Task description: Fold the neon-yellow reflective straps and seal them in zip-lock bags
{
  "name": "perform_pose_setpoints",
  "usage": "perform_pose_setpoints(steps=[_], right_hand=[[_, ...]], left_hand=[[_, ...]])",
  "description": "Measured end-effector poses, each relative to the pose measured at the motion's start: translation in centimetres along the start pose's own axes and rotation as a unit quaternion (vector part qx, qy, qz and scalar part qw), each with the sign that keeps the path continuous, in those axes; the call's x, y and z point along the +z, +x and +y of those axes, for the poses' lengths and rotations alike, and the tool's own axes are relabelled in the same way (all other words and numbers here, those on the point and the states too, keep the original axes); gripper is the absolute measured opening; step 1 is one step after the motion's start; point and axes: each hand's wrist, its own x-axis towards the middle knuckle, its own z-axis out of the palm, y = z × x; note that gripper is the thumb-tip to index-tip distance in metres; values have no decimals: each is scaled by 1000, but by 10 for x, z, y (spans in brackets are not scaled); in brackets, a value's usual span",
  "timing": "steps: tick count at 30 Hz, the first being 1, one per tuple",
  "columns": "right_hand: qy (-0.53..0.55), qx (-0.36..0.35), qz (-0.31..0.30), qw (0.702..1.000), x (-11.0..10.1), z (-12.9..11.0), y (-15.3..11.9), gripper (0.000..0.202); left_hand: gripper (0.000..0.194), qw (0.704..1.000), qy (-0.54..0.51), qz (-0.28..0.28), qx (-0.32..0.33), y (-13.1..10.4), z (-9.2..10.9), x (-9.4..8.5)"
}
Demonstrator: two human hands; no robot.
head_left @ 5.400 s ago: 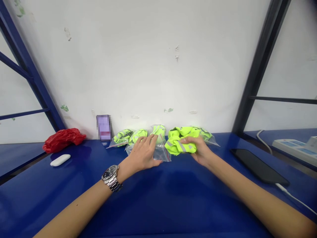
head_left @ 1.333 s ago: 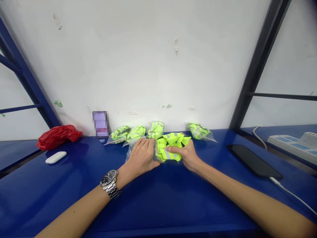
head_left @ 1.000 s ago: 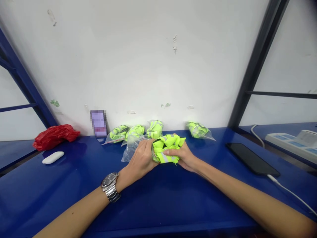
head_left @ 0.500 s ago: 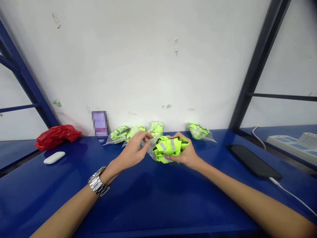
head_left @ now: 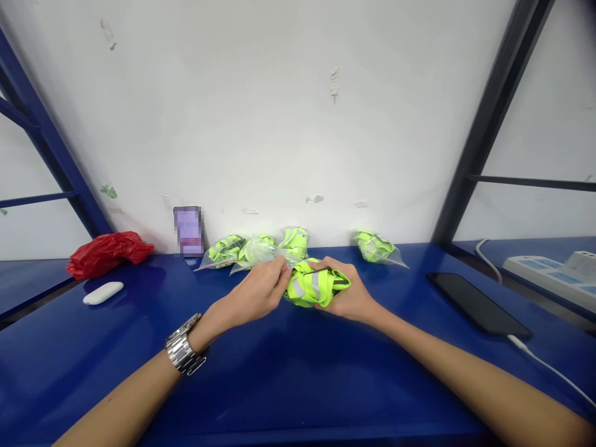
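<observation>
My right hand [head_left: 356, 293] is wrapped round a bundled fluorescent yellow reflective vest [head_left: 313, 285] with silver-grey stripes, held above the table. At the bundle's left end, my left hand [head_left: 261, 290] is closed in a pinch on a clear plastic bag [head_left: 265, 253], part of which puffs up above the knuckles. How far the bag reaches round the vest is hidden by the fingers. A metal watch [head_left: 184, 346] is on my left wrist. Behind my hands, similar bagged vests stand along the wall, among them one bagged vest [head_left: 226, 249] at the left and another bagged vest [head_left: 375, 247] at the right.
On the blue table [head_left: 288, 385], a red plastic bag [head_left: 112, 253] and a white case [head_left: 103, 293] lie at the left. A phone [head_left: 189, 231] leans on the wall. At the right are a black phone [head_left: 477, 303] with a white cable and a power strip [head_left: 552, 276].
My left hand has closed from loosely parted fingers into a pinch at the bundle's left end. My right hand and the vest have shifted slightly left.
</observation>
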Motion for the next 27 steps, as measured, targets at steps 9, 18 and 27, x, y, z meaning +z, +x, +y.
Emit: perform_pose_setpoints(steps=[9,18,27], right_hand=[[14,42,19,999,-2,-2,4,47],[175,179,32,968,-1,16,-3,49],[165,192,55,966,-2,22,-5,46]], left_hand=[[30,988,-152,-4,-19,-3,3,-2],[29,987,-156,-25,-40,-2,-1,1],[32,937,-332,-96,-44,-7,17,-3]])
